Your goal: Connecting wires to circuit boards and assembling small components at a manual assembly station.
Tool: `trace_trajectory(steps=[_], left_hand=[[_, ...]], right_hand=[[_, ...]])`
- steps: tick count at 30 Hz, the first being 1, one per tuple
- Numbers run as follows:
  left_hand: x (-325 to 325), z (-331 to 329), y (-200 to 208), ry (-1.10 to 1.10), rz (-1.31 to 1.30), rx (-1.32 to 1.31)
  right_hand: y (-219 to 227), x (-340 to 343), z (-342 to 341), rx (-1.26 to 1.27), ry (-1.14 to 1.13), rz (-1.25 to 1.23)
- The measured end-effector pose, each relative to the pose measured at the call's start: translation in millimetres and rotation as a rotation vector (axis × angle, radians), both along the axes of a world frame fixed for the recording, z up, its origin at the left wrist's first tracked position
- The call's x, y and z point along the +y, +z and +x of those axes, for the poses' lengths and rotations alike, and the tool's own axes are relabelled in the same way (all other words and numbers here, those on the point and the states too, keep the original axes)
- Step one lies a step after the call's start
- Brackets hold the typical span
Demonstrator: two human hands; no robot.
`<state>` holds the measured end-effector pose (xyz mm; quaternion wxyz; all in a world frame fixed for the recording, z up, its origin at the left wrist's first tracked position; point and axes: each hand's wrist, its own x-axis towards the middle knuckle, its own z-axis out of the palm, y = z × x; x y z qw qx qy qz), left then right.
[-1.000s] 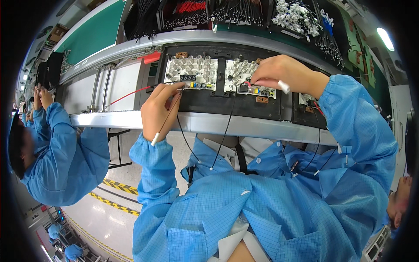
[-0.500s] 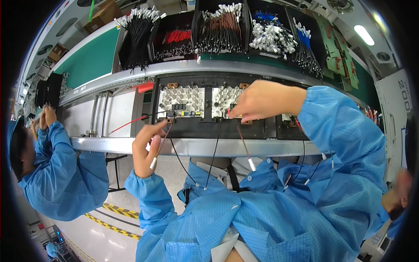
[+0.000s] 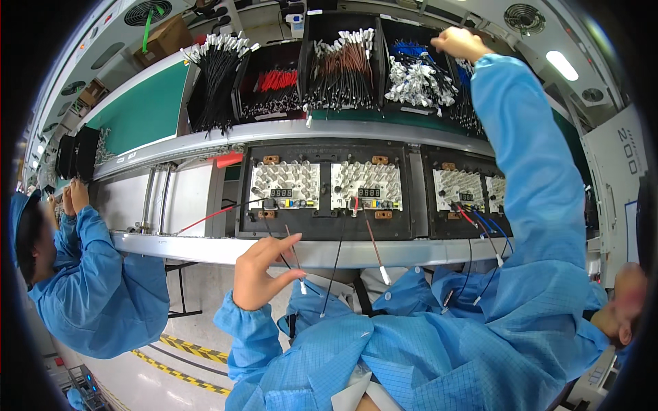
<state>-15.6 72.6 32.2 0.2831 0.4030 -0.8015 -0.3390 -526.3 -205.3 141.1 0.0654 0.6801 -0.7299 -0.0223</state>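
My left hand (image 3: 264, 266) is in front of the near rail, with a thin brown wire (image 3: 295, 257) between its fingers. That wire's white connector (image 3: 303, 288) hangs beside the thumb. My right hand (image 3: 462, 43) reaches far over the wire bins, fingers pinched together beside the blue wires (image 3: 411, 49); what they hold, if anything, is too small to make out. Before me two white circuit boards, a left one (image 3: 285, 183) and a right one (image 3: 367, 186), sit in a black fixture (image 3: 325, 229). Black and red wires leave the left board; red, black and brown wires show at the right one.
Bins hold black wires (image 3: 218, 75), red wires (image 3: 277, 81), brown wires (image 3: 343, 65) and white connectors (image 3: 415, 82). A second fixture (image 3: 432, 222) with wired boards lies to the right. A metal rail (image 3: 329, 252) runs along the near edge. A co-worker (image 3: 89, 267) sits at left.
My right hand has gone from the right board up and away to the bins. My left hand has moved right and nearer with the brown wire. A red wire end shows at the right board.
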Motion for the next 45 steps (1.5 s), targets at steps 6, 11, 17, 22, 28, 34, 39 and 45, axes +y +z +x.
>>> trace_trajectory(steps=[6,11,17,22,28,34,39,45], left_hand=[[6.9,1.8,-0.5,-0.002,-0.141,-0.058],[5.1,13.4,-1.7,-0.03,-0.134,0.028],[3.3,34.7,1.2,0.019,-0.099,0.156],[1.4,50.2,4.9,0.117,-0.134,0.234],[-2.3,61.4,5.5,0.178,-0.188,0.273],[-13.9,65.0,30.6,0.152,-0.285,0.304],[-39.6,51.6,77.9,0.04,-0.461,0.247],[-80.6,-10.5,139.1,0.036,-0.472,0.272]], right_hand=[[-29.5,9.2,49.0,0.126,-0.216,0.013],[-47.0,-6.7,35.0,-0.094,-0.316,-0.149],[-49.9,-35.7,-11.3,-0.416,-0.229,-0.181],[-42.9,-35.8,-47.3,-0.65,-0.121,-0.403],[-5.6,-26.4,-35.6,-1.18,0.114,-0.596],[64.1,13.4,5.1,-1.355,0.263,-1.031],[105.1,44.5,39.9,-1.223,0.435,-0.987],[117.1,133.4,196.0,-1.432,0.682,-0.466]])
